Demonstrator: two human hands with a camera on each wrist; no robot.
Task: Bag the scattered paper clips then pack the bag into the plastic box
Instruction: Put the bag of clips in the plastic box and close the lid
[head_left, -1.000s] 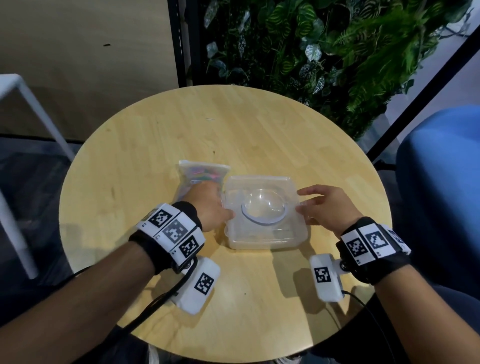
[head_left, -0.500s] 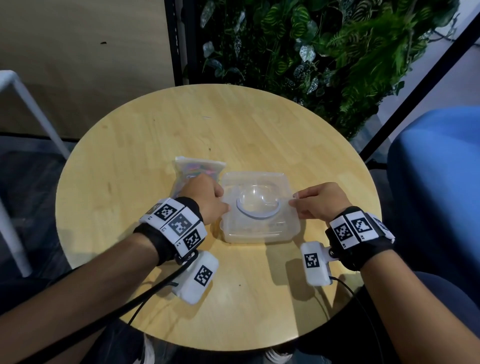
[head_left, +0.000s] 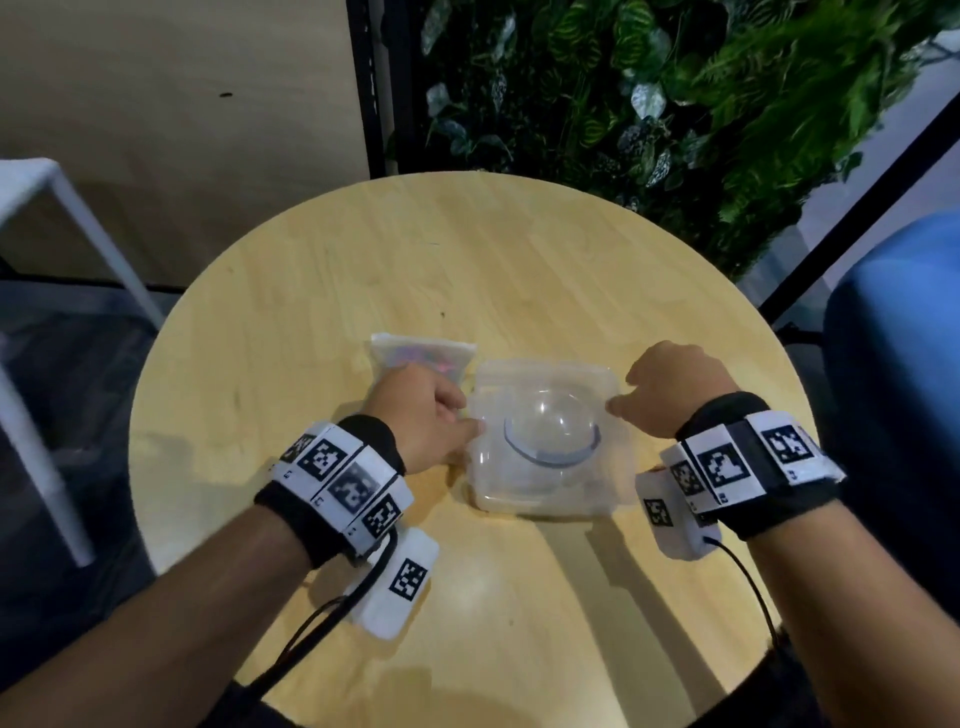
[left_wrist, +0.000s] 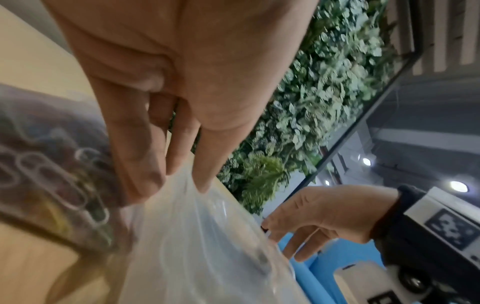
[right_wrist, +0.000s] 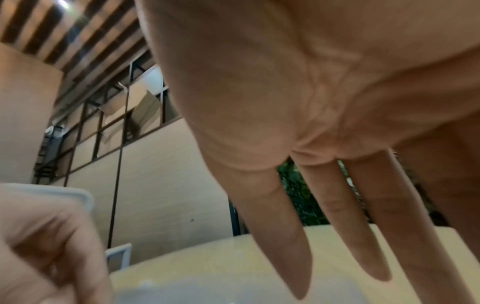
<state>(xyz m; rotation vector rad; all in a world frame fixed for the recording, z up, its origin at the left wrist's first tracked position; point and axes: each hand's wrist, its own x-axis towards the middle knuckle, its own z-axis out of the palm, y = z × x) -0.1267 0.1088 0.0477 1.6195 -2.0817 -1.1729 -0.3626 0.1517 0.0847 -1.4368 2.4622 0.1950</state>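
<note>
Fingers (left_wrist: 145, 181) against plastic box (head_left: 545, 447) sides

Round table (head_left: 322, 322): pale wood, visible grain, smooth satin finish with soft sheen. Square lidded box (head_left: 550, 496): clear plastic, glossy, highlights on domed lid. Small zip bag (head_left: 415, 353): thin translucent plastic film, faintly frosted; coloured paper clips inside, blurred. Black wristbands (head_left: 379, 441): matt cloth; white marker tags (head_left: 410, 577) on them matt.

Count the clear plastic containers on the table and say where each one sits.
2. The plastic box sits mid-table between the left hand and right hand; the bag of paper clips lies just left of it, partly under the left hand.
</note>
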